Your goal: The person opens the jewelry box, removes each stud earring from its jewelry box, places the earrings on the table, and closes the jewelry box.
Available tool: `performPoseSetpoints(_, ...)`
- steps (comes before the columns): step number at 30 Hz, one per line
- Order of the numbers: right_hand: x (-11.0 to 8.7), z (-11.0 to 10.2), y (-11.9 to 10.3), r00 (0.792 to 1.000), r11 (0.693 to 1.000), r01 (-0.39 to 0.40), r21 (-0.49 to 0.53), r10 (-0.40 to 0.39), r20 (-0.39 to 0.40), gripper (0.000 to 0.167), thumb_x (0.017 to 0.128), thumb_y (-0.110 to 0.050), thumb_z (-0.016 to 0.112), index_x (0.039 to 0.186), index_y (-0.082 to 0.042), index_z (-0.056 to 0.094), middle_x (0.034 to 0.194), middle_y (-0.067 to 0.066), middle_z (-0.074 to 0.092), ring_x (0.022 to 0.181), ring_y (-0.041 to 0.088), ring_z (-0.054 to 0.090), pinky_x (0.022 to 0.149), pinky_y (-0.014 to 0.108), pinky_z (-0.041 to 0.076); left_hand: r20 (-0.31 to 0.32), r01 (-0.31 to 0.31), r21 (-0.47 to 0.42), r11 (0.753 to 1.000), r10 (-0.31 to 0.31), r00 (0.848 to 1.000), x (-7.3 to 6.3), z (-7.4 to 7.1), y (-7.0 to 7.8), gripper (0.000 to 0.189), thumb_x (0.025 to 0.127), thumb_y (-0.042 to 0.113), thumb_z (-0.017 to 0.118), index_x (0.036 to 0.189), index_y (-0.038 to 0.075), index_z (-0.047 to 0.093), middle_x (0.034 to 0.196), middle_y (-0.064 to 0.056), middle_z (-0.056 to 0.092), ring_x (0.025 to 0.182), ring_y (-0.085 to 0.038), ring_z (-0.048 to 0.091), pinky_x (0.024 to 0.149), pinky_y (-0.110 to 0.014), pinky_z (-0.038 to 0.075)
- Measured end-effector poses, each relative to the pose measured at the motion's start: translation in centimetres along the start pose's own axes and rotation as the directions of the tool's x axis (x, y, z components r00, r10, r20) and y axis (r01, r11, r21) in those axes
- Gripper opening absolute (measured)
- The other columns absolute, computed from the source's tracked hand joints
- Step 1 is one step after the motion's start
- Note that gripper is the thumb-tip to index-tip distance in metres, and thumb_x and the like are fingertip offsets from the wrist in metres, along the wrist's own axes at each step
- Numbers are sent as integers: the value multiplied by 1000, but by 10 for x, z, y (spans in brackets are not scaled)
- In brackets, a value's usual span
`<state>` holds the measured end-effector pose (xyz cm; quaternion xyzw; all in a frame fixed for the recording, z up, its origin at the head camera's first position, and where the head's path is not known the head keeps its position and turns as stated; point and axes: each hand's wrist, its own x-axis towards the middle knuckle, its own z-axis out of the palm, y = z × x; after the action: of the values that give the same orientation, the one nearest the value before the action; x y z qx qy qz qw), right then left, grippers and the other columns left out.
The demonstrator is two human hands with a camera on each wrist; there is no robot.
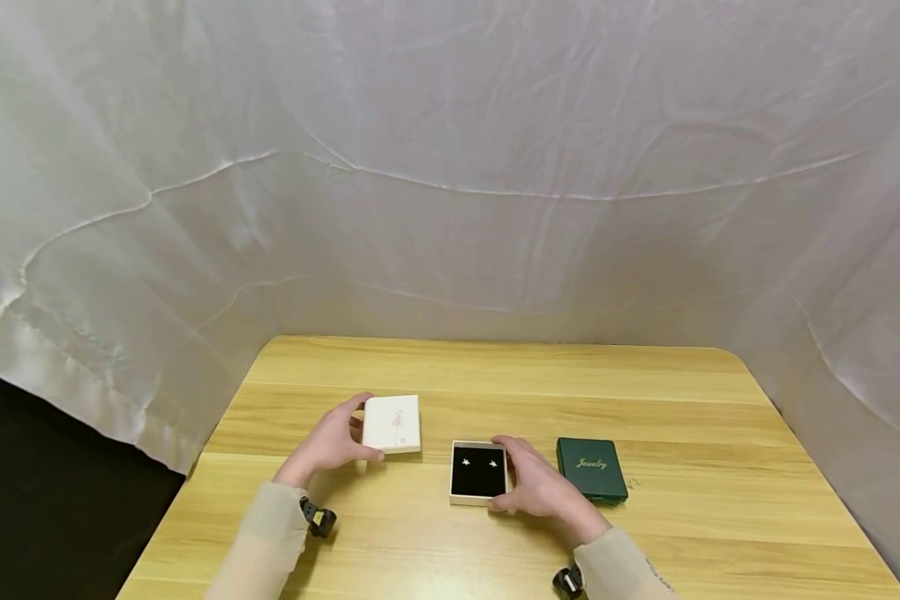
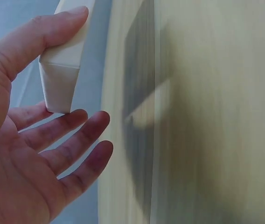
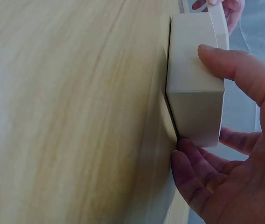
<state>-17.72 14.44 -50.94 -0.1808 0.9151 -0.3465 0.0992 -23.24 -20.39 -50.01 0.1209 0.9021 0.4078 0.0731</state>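
A white box lid [image 1: 392, 423] with a small pink flower print is pinched by my left hand [image 1: 335, 435] between thumb and fingers. In the left wrist view the lid [image 2: 61, 84] shows edge-on, raised off the wood. To its right, the white box base [image 1: 468, 501] lies on the table, its black insert [image 1: 474, 482] facing up with two small star-shaped earrings [image 1: 492, 464] on it. My right hand [image 1: 534, 483] grips this base across its right side, thumb on the near edge and fingers at the far one. The right wrist view shows thumb and fingers against the base's walls [image 3: 195, 56].
A green box [image 1: 592, 469] marked "Jewelry" lies just right of my right hand. The wooden table [image 1: 495, 375] has rounded far corners, and pale fabric [image 1: 450, 167] hangs behind it. A dark area [image 1: 37, 492] lies beyond the table's left edge.
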Motion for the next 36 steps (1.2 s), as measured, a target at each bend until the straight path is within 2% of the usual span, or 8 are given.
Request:
performPoseSetpoints(7, 0, 0, 1, 1000, 1000, -10, 14, 10, 9, 92, 68, -26, 90, 144, -2, 42, 139, 17, 47, 123, 34, 48, 100, 53, 41, 13, 14, 72, 997, -15, 1000, 13, -18, -20, 104, 66, 19, 92, 149, -2, 33, 134, -21, 51, 108, -35, 58, 89, -49, 50)
performPoseSetpoints(14, 0, 0, 1, 1000, 1000, -13, 13, 12, 11, 92, 69, -27, 89, 144, -2, 41, 140, 18, 47, 125, 35, 47, 100, 53, 41, 31, 38, 108, 993, -42, 999, 23, -28, -30, 104, 66, 18, 92, 149, -2, 33, 124, -24, 58, 111, -36, 57, 96, -52, 45)
performPoseSetpoints(24, 0, -1, -1, 1000, 1000, -19, 4, 18, 11, 93, 69, -29, 90, 144, -2, 41, 141, 17, 46, 125, 36, 47, 100, 54, 41, 48, 25, 167, 986, -33, 998, 34, -33, -39, 103, 66, 16, 92, 147, -7, 32, 140, -31, 45, 128, -44, 43, 106, -55, 35)
performPoseSetpoints(30, 0, 0, 0, 1000, 1000, -1, 6, 1, 9, 94, 69, -27, 90, 144, -1, 41, 141, 17, 45, 124, 37, 47, 101, 55, 41, 59, 40, 243, 969, -56, 997, 37, -35, -42, 104, 64, 20, 92, 147, -5, 35, 141, -33, 42, 130, -50, 37, 105, -60, 33)
performPoseSetpoints(36, -1, -1, -1, 1000, 1000, -15, 13, 15, 7, 95, 68, -28, 90, 145, -3, 41, 141, 16, 45, 126, 36, 46, 101, 55, 40, 74, 54, 232, 971, -73, 995, 37, -35, -43, 100, 68, 15, 90, 148, -6, 33, 144, -33, 38, 132, -50, 33, 106, -61, 31)
